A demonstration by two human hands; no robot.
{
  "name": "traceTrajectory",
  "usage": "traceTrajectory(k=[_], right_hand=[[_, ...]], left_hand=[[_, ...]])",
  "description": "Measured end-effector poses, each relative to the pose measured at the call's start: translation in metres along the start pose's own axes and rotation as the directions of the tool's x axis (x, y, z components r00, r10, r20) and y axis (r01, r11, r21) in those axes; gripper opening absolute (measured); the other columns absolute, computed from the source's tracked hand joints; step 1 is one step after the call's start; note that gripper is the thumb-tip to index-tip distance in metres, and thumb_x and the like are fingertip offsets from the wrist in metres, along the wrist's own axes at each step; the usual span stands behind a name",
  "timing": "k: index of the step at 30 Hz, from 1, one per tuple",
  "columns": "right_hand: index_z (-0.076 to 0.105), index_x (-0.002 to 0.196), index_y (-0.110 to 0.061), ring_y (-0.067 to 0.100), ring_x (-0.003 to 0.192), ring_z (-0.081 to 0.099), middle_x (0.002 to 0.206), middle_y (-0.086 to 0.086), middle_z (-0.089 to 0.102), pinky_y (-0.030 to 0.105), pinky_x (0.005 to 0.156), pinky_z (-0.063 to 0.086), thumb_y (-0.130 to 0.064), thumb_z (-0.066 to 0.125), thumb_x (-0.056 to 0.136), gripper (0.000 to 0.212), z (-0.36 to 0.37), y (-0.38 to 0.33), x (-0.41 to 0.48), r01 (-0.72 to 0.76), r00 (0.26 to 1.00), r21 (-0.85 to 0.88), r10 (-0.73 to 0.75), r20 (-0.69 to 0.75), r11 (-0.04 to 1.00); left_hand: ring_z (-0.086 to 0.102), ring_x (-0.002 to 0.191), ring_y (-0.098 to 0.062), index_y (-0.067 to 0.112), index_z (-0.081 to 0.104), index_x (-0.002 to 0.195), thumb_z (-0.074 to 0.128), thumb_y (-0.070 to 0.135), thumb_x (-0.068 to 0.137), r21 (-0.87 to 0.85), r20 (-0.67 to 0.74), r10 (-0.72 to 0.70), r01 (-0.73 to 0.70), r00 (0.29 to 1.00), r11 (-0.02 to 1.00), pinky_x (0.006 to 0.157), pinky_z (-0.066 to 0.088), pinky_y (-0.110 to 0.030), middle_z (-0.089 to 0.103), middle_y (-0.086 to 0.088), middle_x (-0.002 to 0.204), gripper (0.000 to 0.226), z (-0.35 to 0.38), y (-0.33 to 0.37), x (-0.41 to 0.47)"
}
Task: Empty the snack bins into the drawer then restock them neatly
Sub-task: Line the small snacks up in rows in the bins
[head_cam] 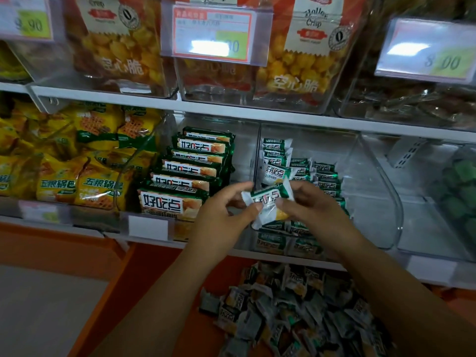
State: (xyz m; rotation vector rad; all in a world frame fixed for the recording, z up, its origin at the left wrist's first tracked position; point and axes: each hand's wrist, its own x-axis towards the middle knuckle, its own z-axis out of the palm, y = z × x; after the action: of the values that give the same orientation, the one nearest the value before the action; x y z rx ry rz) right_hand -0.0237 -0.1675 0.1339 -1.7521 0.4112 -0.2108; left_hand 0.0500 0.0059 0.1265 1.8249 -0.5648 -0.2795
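Both hands hold one small green-and-white snack packet (269, 204) in front of the clear middle bin (371, 202). My left hand (229, 215) pinches its left end; my right hand (306, 204) grips its right side. Inside that bin, several like packets (323, 177) stand in rows at the back and front. Below, the open orange drawer (164, 292) holds a loose heap of the same small packets (296, 313). The bin to the left carries a neat stack of larger green packs (190, 173).
Yellow snack bags (85, 161) fill the left bin. A clear bin at far right holds green items (461, 191). The upper shelf carries bins of orange crisp bags (301, 60) with price tags (211, 34). A white shelf edge (257, 112) runs above the hands.
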Motion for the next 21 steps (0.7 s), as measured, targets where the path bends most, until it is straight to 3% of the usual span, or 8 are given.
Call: traceTrajectory(k=[2, 5, 9, 13, 18, 21], right_hand=[[0.063, 0.103, -0.02, 0.006, 0.079, 0.069, 0.087, -0.008, 0.073, 0.025, 0.073, 0.049, -0.02, 0.069, 0.087, 0.017, -0.008, -0.001, 0.012, 0.03, 0.986, -0.011, -0.032, -0.165, 0.999], [0.053, 0.105, -0.011, 0.009, 0.07, 0.061, 0.081, -0.001, 0.063, 0.027, 0.064, 0.044, -0.018, 0.072, 0.085, 0.029, -0.02, 0.006, 0.037, -0.032, 0.954, -0.074, 0.008, -0.298, 0.997], [0.047, 0.11, -0.015, 0.027, 0.075, 0.062, 0.089, 0.008, 0.06, 0.036, 0.067, 0.05, -0.015, 0.075, 0.082, 0.04, -0.015, 0.027, 0.066, -0.078, 0.97, -0.261, 0.013, -0.241, 0.962], [0.041, 0.138, -0.024, 0.025, 0.09, 0.055, 0.132, 0.013, 0.048, 0.028, 0.073, 0.046, -0.019, 0.075, 0.082, 0.065, -0.011, 0.028, 0.082, -0.042, 0.979, -0.474, -0.058, -0.193, 0.88], [0.053, 0.129, -0.027, 0.026, 0.08, 0.06, 0.138, 0.008, 0.051, 0.013, 0.045, 0.042, -0.013, 0.071, 0.086, 0.048, -0.013, 0.027, 0.093, 0.029, 0.989, -0.492, -0.097, -0.112, 0.87], [0.056, 0.124, -0.027, 0.02, 0.08, 0.058, 0.141, 0.007, 0.047, 0.006, 0.046, 0.041, -0.014, 0.072, 0.086, 0.043, -0.016, 0.03, 0.1, 0.042, 0.993, -0.497, -0.092, -0.077, 0.867]], left_hand=[[0.052, 0.11, -0.002, 0.035, 0.048, 0.139, 0.068, 0.036, 0.088, 0.132, -0.04, 0.058, -0.052, 0.998, 0.99, 0.088, 0.043, -0.015, 0.055, 0.014, 0.122, 0.054, 0.002, -0.007, 0.003], [0.046, 0.126, -0.006, 0.029, 0.033, 0.15, 0.062, 0.042, 0.091, 0.285, 0.022, 0.052, -0.056, 0.998, 0.957, 0.103, 0.041, -0.028, 0.044, 0.009, 0.146, 0.067, 0.006, -0.016, 0.005], [0.044, 0.133, -0.011, 0.035, 0.026, 0.152, 0.054, 0.041, 0.097, 0.387, 0.101, 0.038, -0.074, 0.994, 0.919, 0.106, 0.041, -0.031, 0.044, 0.007, 0.15, 0.062, 0.01, -0.021, 0.005], [0.05, 0.127, -0.008, 0.04, 0.032, 0.148, 0.056, 0.041, 0.095, 0.328, 0.077, 0.051, -0.073, 0.996, 0.942, 0.104, 0.046, -0.036, 0.05, 0.012, 0.145, 0.058, 0.01, -0.025, 0.008], [0.05, 0.128, -0.008, 0.043, 0.032, 0.147, 0.056, 0.043, 0.094, 0.32, 0.074, 0.055, -0.076, 0.996, 0.944, 0.103, 0.047, -0.039, 0.049, 0.012, 0.145, 0.058, 0.01, -0.029, 0.009], [0.049, 0.129, -0.008, 0.043, 0.032, 0.147, 0.056, 0.044, 0.094, 0.327, 0.072, 0.063, -0.084, 0.995, 0.941, 0.103, 0.047, -0.036, 0.048, 0.013, 0.146, 0.058, 0.01, -0.03, 0.009]])
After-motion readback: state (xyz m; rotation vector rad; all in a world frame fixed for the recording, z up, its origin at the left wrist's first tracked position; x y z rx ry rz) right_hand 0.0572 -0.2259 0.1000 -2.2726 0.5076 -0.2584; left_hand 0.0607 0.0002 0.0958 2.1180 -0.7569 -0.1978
